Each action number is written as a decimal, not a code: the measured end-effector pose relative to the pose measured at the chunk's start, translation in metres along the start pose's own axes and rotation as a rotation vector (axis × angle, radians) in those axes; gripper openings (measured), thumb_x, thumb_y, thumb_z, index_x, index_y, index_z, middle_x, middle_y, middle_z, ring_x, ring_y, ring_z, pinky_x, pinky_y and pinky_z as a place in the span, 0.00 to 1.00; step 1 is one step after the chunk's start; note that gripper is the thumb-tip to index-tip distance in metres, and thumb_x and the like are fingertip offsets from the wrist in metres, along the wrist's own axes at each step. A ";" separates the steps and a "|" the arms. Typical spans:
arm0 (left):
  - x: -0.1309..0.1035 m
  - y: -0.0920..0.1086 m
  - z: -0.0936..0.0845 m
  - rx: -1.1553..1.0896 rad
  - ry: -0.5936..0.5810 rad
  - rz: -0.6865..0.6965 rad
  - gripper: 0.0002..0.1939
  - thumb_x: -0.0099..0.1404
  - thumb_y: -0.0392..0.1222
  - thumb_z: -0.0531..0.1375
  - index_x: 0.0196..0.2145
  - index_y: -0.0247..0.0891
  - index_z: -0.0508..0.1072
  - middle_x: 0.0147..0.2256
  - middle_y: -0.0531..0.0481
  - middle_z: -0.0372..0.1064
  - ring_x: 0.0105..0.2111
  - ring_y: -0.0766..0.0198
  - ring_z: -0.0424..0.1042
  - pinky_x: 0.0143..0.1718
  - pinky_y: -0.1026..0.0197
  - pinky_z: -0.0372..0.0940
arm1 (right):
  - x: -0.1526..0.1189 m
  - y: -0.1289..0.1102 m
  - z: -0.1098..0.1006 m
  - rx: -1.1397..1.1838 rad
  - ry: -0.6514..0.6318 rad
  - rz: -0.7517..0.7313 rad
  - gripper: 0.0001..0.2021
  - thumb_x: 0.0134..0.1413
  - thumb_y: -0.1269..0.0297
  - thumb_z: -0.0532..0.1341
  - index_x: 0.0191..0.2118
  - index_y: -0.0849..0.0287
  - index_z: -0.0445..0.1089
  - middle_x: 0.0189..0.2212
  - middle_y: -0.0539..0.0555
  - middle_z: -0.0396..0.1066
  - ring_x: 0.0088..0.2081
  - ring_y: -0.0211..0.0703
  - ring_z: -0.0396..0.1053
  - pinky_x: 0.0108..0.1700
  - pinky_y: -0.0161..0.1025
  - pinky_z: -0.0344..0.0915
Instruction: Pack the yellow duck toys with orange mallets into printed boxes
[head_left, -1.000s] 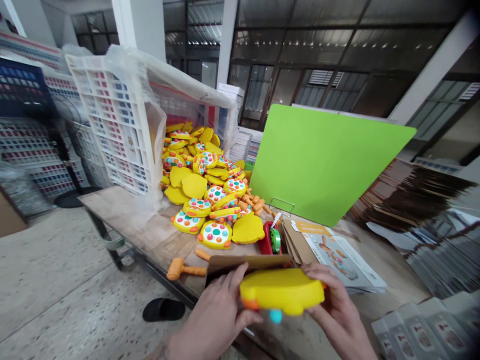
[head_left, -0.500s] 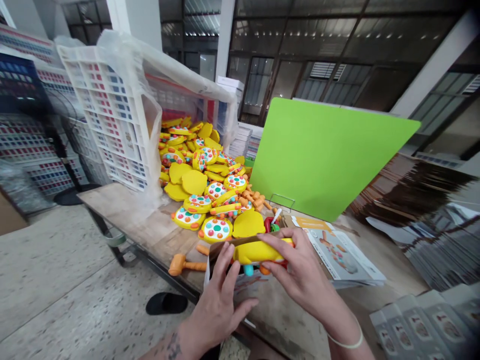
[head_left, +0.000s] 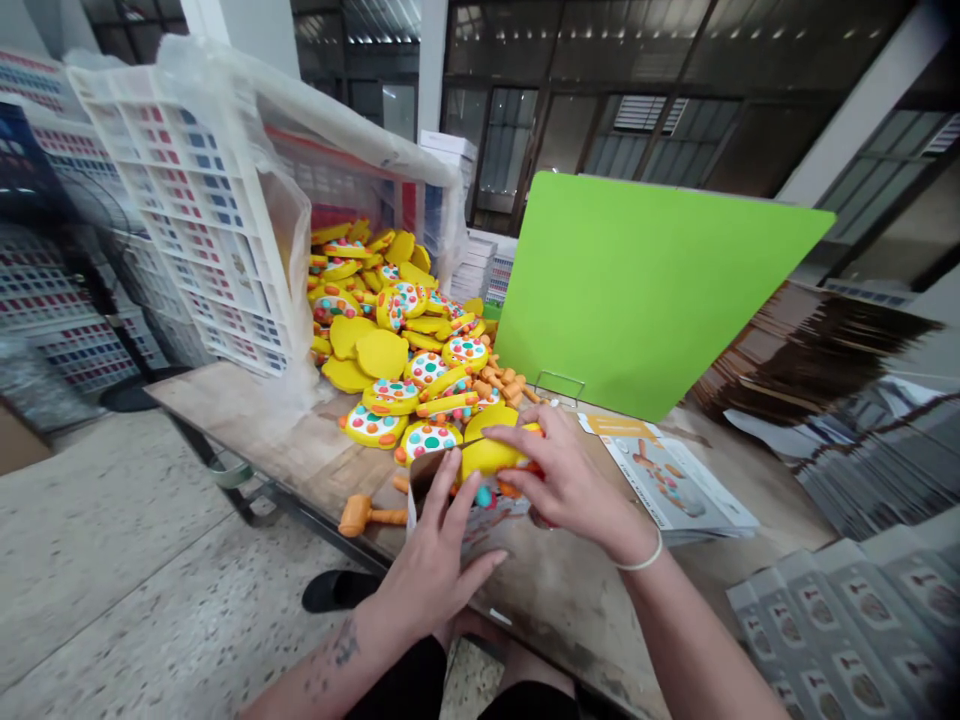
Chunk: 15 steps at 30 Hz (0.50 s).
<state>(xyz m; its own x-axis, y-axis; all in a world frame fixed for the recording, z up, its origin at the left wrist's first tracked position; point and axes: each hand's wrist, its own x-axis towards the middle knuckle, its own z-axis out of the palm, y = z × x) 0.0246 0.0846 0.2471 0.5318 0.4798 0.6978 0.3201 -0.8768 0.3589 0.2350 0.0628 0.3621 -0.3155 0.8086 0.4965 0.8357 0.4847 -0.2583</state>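
Observation:
My right hand [head_left: 574, 480] grips a yellow pounding toy [head_left: 484, 458] with coloured pegs, fingers over its top and thumb beneath. The toy is on its edge at the mouth of an open cardboard box [head_left: 424, 474], its peg side towards me. My left hand [head_left: 442, 555] holds the near left side of the box, fingers at its rim and thumb apart from it. An orange toy hammer [head_left: 355, 516] lies left of the box. How far the toy sits inside the box is hidden by my hands.
Behind, many yellow toys [head_left: 381, 355] spill from a plastic-lined white crate [head_left: 187, 200], with orange hammers [head_left: 504, 382] beside them. A green board [head_left: 645, 290] stands at the back. Flat printed cartons [head_left: 667, 490] lie right, with packed grey boxes [head_left: 817, 610] at the lower right.
My right hand has tilted the yellow toy and brought it left, closer into the box opening. The left hand stays at the box. The whole view has shifted slightly.

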 end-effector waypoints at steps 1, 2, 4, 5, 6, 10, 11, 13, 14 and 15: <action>0.002 0.000 0.001 0.000 -0.025 0.003 0.42 0.73 0.44 0.58 0.73 0.39 0.36 0.72 0.30 0.33 0.71 0.39 0.44 0.64 0.36 0.58 | 0.000 0.003 -0.001 0.031 -0.014 0.028 0.19 0.64 0.61 0.62 0.59 0.52 0.69 0.47 0.59 0.63 0.50 0.54 0.62 0.53 0.55 0.62; 0.002 -0.001 0.002 0.007 -0.044 0.004 0.41 0.73 0.44 0.58 0.73 0.38 0.37 0.71 0.29 0.35 0.71 0.40 0.46 0.64 0.37 0.59 | -0.001 0.007 -0.003 0.080 -0.044 0.057 0.19 0.64 0.61 0.62 0.59 0.53 0.69 0.46 0.59 0.63 0.50 0.53 0.63 0.54 0.54 0.62; 0.000 -0.002 0.005 0.045 -0.022 -0.004 0.35 0.74 0.42 0.57 0.71 0.36 0.44 0.70 0.29 0.40 0.69 0.41 0.51 0.63 0.39 0.62 | -0.002 0.014 -0.007 0.175 -0.095 0.107 0.20 0.64 0.60 0.62 0.59 0.55 0.69 0.47 0.59 0.64 0.51 0.52 0.64 0.55 0.54 0.63; -0.003 -0.004 0.007 0.078 0.018 -0.003 0.31 0.74 0.41 0.56 0.69 0.36 0.50 0.67 0.30 0.45 0.68 0.42 0.55 0.62 0.40 0.64 | -0.004 0.017 -0.008 0.204 -0.102 0.128 0.20 0.64 0.60 0.62 0.59 0.55 0.68 0.47 0.59 0.64 0.51 0.52 0.64 0.56 0.54 0.62; -0.005 -0.006 0.009 0.119 0.062 0.005 0.25 0.74 0.40 0.56 0.65 0.35 0.56 0.64 0.31 0.51 0.65 0.43 0.59 0.60 0.41 0.66 | -0.005 0.018 -0.009 0.220 -0.095 0.148 0.20 0.64 0.59 0.62 0.59 0.54 0.68 0.48 0.59 0.65 0.51 0.52 0.64 0.56 0.54 0.62; -0.011 -0.018 0.016 0.286 0.152 0.073 0.10 0.76 0.40 0.53 0.50 0.34 0.69 0.48 0.38 0.63 0.49 0.50 0.71 0.48 0.50 0.75 | -0.015 0.016 -0.005 0.231 -0.030 0.216 0.20 0.65 0.58 0.61 0.60 0.53 0.68 0.47 0.58 0.64 0.52 0.51 0.64 0.57 0.53 0.62; -0.011 -0.021 0.017 0.309 0.153 0.085 0.11 0.76 0.41 0.52 0.48 0.34 0.70 0.46 0.39 0.64 0.46 0.52 0.72 0.44 0.51 0.76 | -0.017 0.015 -0.003 0.232 -0.009 0.232 0.20 0.65 0.58 0.60 0.60 0.53 0.68 0.47 0.58 0.63 0.52 0.51 0.64 0.57 0.52 0.63; -0.010 -0.024 0.017 0.330 0.161 0.111 0.13 0.77 0.42 0.50 0.46 0.35 0.72 0.43 0.40 0.66 0.40 0.54 0.73 0.38 0.54 0.76 | -0.023 0.011 -0.001 0.236 0.029 0.263 0.20 0.65 0.58 0.60 0.60 0.52 0.68 0.47 0.58 0.63 0.51 0.51 0.65 0.56 0.52 0.64; -0.009 -0.025 0.016 0.334 0.163 0.136 0.14 0.78 0.42 0.48 0.44 0.36 0.73 0.41 0.42 0.67 0.38 0.55 0.73 0.36 0.56 0.75 | -0.026 0.009 -0.001 0.245 0.044 0.278 0.19 0.64 0.58 0.60 0.60 0.52 0.68 0.47 0.58 0.63 0.51 0.51 0.65 0.55 0.52 0.65; -0.007 -0.027 0.015 0.337 0.159 0.170 0.16 0.79 0.41 0.46 0.43 0.37 0.73 0.38 0.44 0.69 0.35 0.57 0.73 0.34 0.57 0.74 | -0.029 0.006 -0.001 0.259 0.053 0.292 0.19 0.65 0.58 0.60 0.60 0.51 0.68 0.48 0.57 0.62 0.52 0.51 0.65 0.55 0.51 0.65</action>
<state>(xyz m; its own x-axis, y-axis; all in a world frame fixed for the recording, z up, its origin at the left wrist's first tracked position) 0.0240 0.1048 0.2229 0.4799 0.2953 0.8261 0.4913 -0.8706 0.0258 0.2494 0.0421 0.3467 -0.0520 0.9099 0.4115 0.7433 0.3105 -0.5925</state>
